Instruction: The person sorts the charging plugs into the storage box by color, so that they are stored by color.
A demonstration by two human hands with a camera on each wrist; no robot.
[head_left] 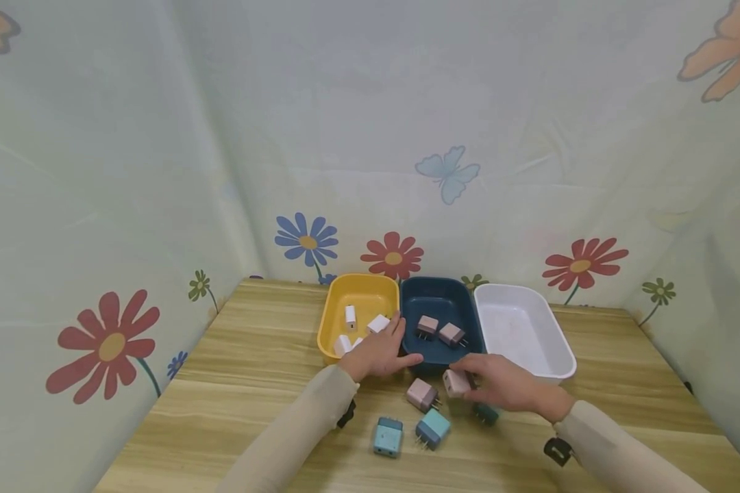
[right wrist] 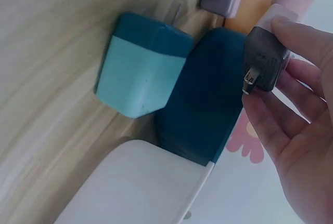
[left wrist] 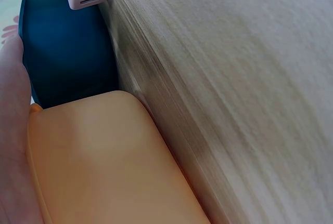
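Observation:
My right hand (head_left: 508,385) pinches a pink charger plug (head_left: 456,383) between thumb and fingers, just in front of the dark blue bin (head_left: 438,355). In the right wrist view this charger plug (right wrist: 266,52) shows a dark grey prong end. My left hand (head_left: 379,350) rests with extended fingers over the adjoining rims of the yellow bin (head_left: 328,308) and the blue one. Two pink charger plugs (head_left: 427,325) lie inside the blue bin. Several white charger plugs (head_left: 350,316) are in the yellow bin, some partly hidden by the left hand.
A white bin (head_left: 518,329) stands right of the blue one. On the wooden table (head_left: 253,404) lie another pink charger plug (head_left: 422,395) and two teal ones, a left one (head_left: 388,436) and a right one (head_left: 433,429). A third teal plug (head_left: 486,413) is partly covered by the right hand.

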